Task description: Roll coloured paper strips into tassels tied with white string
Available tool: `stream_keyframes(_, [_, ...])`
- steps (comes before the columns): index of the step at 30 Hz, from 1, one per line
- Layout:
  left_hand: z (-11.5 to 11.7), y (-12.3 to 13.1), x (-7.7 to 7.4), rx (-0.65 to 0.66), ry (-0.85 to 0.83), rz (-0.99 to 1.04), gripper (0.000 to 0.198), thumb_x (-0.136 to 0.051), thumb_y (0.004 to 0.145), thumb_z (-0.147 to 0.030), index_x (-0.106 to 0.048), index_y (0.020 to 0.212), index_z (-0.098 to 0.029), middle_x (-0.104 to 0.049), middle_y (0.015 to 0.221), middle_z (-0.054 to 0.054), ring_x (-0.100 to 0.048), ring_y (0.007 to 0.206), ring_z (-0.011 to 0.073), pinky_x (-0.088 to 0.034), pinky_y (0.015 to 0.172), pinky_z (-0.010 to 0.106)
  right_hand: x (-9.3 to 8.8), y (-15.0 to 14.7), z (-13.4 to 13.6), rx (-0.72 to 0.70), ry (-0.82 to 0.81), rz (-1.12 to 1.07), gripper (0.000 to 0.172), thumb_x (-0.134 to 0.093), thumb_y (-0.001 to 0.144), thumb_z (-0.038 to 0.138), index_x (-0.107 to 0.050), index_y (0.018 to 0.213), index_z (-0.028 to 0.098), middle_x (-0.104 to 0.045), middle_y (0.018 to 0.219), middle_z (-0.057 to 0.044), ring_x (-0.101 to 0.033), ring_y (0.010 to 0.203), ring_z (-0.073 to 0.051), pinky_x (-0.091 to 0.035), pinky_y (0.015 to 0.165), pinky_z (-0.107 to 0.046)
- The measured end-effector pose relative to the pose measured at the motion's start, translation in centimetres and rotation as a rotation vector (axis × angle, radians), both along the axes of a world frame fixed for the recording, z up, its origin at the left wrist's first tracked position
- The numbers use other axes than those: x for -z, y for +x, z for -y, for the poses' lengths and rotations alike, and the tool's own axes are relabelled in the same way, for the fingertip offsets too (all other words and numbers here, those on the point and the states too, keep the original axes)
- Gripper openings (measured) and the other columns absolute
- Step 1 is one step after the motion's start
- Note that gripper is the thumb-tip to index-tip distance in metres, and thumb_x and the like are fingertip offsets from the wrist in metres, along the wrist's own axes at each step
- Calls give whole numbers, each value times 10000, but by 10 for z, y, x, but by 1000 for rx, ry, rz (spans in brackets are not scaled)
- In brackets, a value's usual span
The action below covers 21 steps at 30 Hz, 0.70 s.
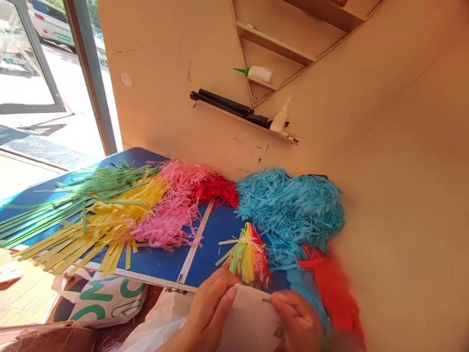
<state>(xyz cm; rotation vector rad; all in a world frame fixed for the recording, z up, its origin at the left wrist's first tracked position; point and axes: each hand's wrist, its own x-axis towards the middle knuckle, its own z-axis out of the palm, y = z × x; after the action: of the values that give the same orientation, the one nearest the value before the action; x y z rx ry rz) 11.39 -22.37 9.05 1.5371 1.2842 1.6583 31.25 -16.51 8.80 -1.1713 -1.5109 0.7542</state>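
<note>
My left hand [214, 305] is closed in a pinch, with a small white bit showing at its fingertips; what it grips is mostly hidden. A pale, flat sheet or board [251, 318] lies between my hands at the lower edge. My right hand [298, 318] is closed too, and a short, thin dark piece [266, 300] pokes out from its fingertips over the sheet. Just beyond my left fingers, a multicoloured paper tassel [247, 254] in green, yellow, red and pink rests on the blue table [216, 244]. A pale strand crosses its upper part.
Blue shredded paper [289, 205] is heaped at the back right, with red paper strips [335, 288] hanging below. Pink strips [168, 220], yellow strips [110, 215] and green strips [106, 181] cover the left side. A wall ledge [242, 117] holds a glue bottle [280, 117].
</note>
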Motion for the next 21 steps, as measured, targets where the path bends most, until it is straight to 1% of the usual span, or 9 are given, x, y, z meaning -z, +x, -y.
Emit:
stream_keyframes(2, [2, 3, 5, -47, -54, 40, 401, -341, 998, -415, -670, 931, -194, -663, 909, 90, -610, 848, 201, -497, 748, 282, 1, -5, 2, -5, 14, 6, 223, -800, 653, 414, -763, 579, 206, -704, 578, -60, -649, 529, -210, -555, 540, -264])
stream_keyframes(3, [2, 3, 8, -57, -70, 47, 448, -309, 999, -446, -674, 951, -192, -665, 939, 100, -608, 866, 211, -502, 766, 297, 1, -8, 3, -21, 16, 17, 219, -795, 668, 409, -767, 589, 207, -706, 581, -62, -651, 527, -212, -554, 539, -264])
stream_keyframes(5, [1, 3, 10, -44, -91, 34, 491, -287, 998, -479, -680, 927, -192, -669, 921, 94, -606, 839, 210, -507, 760, 304, 3, -10, 4, -66, 7, 45, 220, -781, 700, 409, -775, 609, 208, -710, 587, -66, -656, 528, -216, -551, 541, -266])
stream_keyframes(9, [-6, -2, 12, -20, -94, -41, 406, -361, 1001, -420, -677, 875, -198, -680, 868, 78, -622, 820, 196, -512, 732, 282, 6, -12, 3, -92, -24, 41, 236, -750, 742, 420, -780, 630, 214, -704, 585, -54, -651, 540, -208, -542, 556, -261])
stream_keyframes(13, [-12, -16, 16, 46, -10, -184, 346, -377, 1003, -329, -687, 909, -208, -698, 869, 77, -651, 803, 181, -529, 724, 261, 6, -12, 0, -142, -82, -8, 228, -743, 761, 405, -772, 632, 219, -699, 594, -34, -633, 542, -187, -526, 559, -250])
stream_keyframes(16, [-19, -30, 9, 142, -14, -302, 274, -444, 982, -310, -702, 951, -223, -718, 878, 62, -675, 810, 170, -539, 727, 235, 1, -11, -3, -190, -106, 4, 191, -746, 764, 370, -774, 647, 221, -700, 596, -23, -632, 555, -178, -504, 556, -235])
stream_keyframes(18, [-24, -36, -1, 214, -55, -364, 231, -503, 961, -317, -718, 938, -237, -729, 856, 43, -686, 788, 158, -537, 700, 209, -2, -11, -5, -210, -101, 17, 170, -748, 763, 350, -773, 656, 222, -702, 600, -18, -635, 566, -174, -497, 575, -234])
stream_keyframes(21, [-30, -39, -16, 289, -82, -420, 235, -532, 950, -314, -745, 877, -250, -728, 796, 21, -686, 727, 137, -526, 643, 178, -5, -11, -6, -220, -88, 21, 167, -732, 778, 335, -769, 664, 218, -708, 612, -13, -636, 576, -169, -493, 616, -242])
